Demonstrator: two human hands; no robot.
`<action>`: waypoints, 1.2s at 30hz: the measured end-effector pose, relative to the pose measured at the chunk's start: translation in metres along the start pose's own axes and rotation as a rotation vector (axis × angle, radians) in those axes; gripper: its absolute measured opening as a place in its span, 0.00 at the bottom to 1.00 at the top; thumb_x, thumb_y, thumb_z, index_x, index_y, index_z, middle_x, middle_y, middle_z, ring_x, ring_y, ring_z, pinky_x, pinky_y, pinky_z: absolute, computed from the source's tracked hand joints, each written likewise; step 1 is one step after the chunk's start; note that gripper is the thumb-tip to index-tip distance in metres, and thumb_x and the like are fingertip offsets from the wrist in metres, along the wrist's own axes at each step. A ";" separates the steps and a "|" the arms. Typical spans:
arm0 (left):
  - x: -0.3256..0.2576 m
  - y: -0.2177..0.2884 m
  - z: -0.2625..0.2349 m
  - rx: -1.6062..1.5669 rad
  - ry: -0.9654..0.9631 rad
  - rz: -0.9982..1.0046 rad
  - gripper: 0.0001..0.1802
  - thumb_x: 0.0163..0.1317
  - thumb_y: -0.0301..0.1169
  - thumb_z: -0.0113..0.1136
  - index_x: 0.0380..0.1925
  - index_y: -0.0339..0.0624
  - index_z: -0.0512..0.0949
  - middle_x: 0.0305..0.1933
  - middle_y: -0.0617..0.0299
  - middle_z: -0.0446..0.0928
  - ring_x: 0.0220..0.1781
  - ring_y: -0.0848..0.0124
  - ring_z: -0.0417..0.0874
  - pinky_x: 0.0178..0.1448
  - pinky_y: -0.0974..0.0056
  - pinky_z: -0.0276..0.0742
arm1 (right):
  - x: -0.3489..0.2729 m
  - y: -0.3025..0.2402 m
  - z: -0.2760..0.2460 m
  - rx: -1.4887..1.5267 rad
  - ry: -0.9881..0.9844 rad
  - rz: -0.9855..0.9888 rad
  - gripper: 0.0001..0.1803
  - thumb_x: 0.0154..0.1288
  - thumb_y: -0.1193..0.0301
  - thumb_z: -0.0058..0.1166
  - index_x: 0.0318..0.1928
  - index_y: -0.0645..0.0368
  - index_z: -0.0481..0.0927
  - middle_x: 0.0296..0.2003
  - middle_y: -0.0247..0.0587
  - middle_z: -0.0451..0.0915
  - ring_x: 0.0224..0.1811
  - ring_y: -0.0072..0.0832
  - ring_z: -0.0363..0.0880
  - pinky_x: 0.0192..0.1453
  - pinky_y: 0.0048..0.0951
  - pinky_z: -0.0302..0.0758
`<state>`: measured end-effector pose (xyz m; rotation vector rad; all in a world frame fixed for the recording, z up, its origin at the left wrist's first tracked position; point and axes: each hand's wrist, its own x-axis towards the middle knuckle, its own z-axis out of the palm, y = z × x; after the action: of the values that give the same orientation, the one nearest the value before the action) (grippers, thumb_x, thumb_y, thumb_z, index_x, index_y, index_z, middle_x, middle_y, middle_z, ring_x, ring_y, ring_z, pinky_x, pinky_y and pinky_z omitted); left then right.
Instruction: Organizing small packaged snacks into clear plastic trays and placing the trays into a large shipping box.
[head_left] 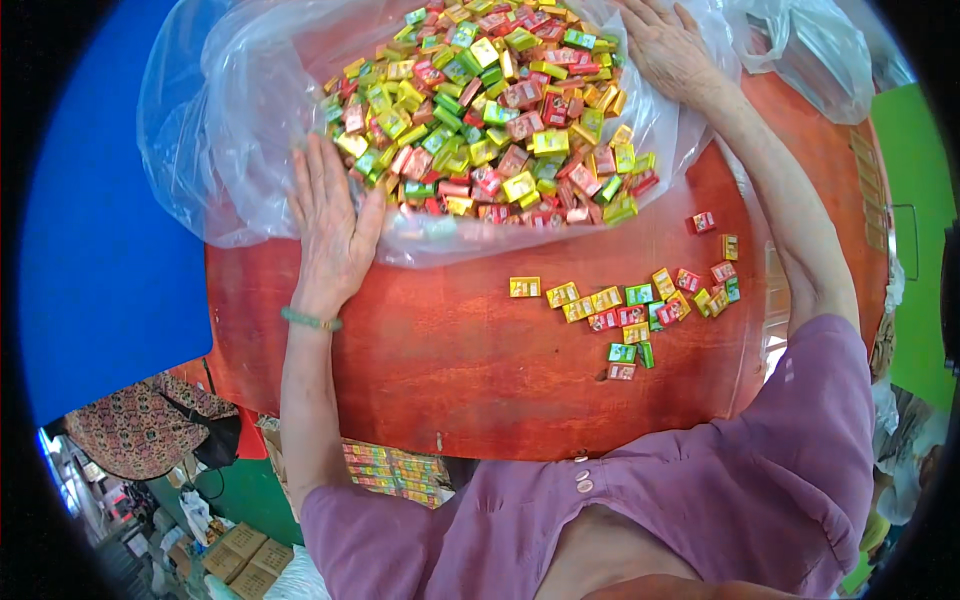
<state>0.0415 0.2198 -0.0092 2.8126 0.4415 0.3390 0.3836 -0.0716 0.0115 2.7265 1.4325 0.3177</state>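
Observation:
A heap of small wrapped boxes (490,120) in yellow, green, red and pink lies on a clear plastic bag (240,120) spread over the red table (450,370). My left hand (333,215), a green bracelet at its wrist, rests with fingers stretched against the bag at the heap's near left side. At the far right, my right hand (675,55) lies on the bag's edge with fingers extended, some of them cut off by the picture's top. Several loose small boxes (635,310) are scattered on the table nearer to me, right of the middle.
Another clear plastic bag (815,55) lies at the far right. A blue panel (110,220) stands left of the table, a green surface (915,240) to the right. Below the table's near edge are packed small boxes (395,472); cardboard cartons (245,560) sit at lower left.

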 end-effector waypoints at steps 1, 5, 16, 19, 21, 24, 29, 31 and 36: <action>0.002 -0.005 0.012 -0.001 0.033 0.019 0.47 0.75 0.52 0.48 0.80 0.35 0.44 0.85 0.42 0.41 0.86 0.42 0.36 0.81 0.30 0.37 | -0.001 0.000 0.011 -0.039 0.035 0.005 0.26 0.74 0.64 0.44 0.67 0.64 0.70 0.74 0.51 0.64 0.76 0.50 0.60 0.77 0.58 0.59; 0.018 -0.009 0.010 0.029 0.126 0.033 0.45 0.76 0.54 0.46 0.80 0.34 0.47 0.85 0.42 0.43 0.86 0.42 0.38 0.80 0.29 0.41 | -0.004 -0.002 0.006 -0.013 0.179 0.076 0.26 0.73 0.63 0.45 0.67 0.62 0.70 0.73 0.52 0.64 0.75 0.51 0.61 0.76 0.59 0.60; 0.034 0.043 -0.026 0.067 0.204 0.239 0.47 0.63 0.51 0.67 0.73 0.33 0.62 0.75 0.35 0.61 0.78 0.38 0.59 0.75 0.37 0.61 | -0.015 -0.068 -0.076 0.742 0.304 -0.022 0.20 0.75 0.57 0.51 0.50 0.62 0.81 0.51 0.57 0.82 0.58 0.50 0.78 0.63 0.44 0.74; 0.055 0.069 -0.029 0.001 0.135 0.273 0.52 0.53 0.52 0.75 0.72 0.35 0.64 0.69 0.34 0.66 0.73 0.37 0.64 0.72 0.40 0.67 | 0.007 -0.093 -0.096 0.583 -0.044 0.052 0.22 0.72 0.53 0.55 0.45 0.62 0.86 0.49 0.60 0.82 0.59 0.53 0.76 0.65 0.45 0.73; 0.053 0.091 -0.027 0.109 0.087 0.273 0.55 0.49 0.53 0.78 0.72 0.37 0.65 0.66 0.34 0.69 0.70 0.37 0.67 0.70 0.41 0.69 | -0.003 -0.109 -0.093 0.251 0.064 -0.117 0.29 0.66 0.45 0.59 0.47 0.60 0.86 0.50 0.62 0.81 0.63 0.55 0.73 0.69 0.48 0.69; 0.048 0.120 -0.020 0.056 -0.052 0.219 0.55 0.45 0.50 0.80 0.73 0.46 0.65 0.59 0.38 0.71 0.62 0.40 0.71 0.67 0.43 0.71 | -0.006 -0.112 -0.040 0.502 0.185 -0.060 0.32 0.63 0.48 0.64 0.58 0.58 0.82 0.47 0.59 0.84 0.49 0.48 0.85 0.54 0.44 0.82; 0.019 0.114 0.007 -0.178 0.076 0.358 0.48 0.45 0.39 0.79 0.69 0.49 0.71 0.56 0.47 0.74 0.57 0.46 0.73 0.63 0.47 0.73 | -0.076 -0.144 -0.071 0.742 -0.082 -0.067 0.33 0.67 0.47 0.63 0.60 0.60 0.77 0.50 0.55 0.83 0.53 0.46 0.83 0.56 0.43 0.78; 0.010 0.129 0.004 -0.281 0.082 0.454 0.40 0.49 0.29 0.72 0.67 0.45 0.72 0.54 0.49 0.76 0.56 0.47 0.77 0.62 0.49 0.75 | -0.100 -0.143 -0.080 0.848 -0.080 -0.134 0.31 0.68 0.52 0.64 0.61 0.60 0.76 0.51 0.54 0.82 0.54 0.45 0.82 0.58 0.41 0.77; -0.012 0.161 0.007 -0.227 0.153 0.520 0.39 0.50 0.22 0.66 0.67 0.40 0.70 0.54 0.47 0.76 0.57 0.46 0.77 0.63 0.49 0.75 | -0.131 -0.127 -0.070 0.880 0.118 -0.215 0.31 0.63 0.59 0.65 0.62 0.61 0.76 0.45 0.56 0.85 0.48 0.49 0.86 0.54 0.45 0.80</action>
<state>0.0750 0.0673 0.0305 2.6448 -0.2959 0.6643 0.1941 -0.1103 0.0413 3.1295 2.3123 -0.2364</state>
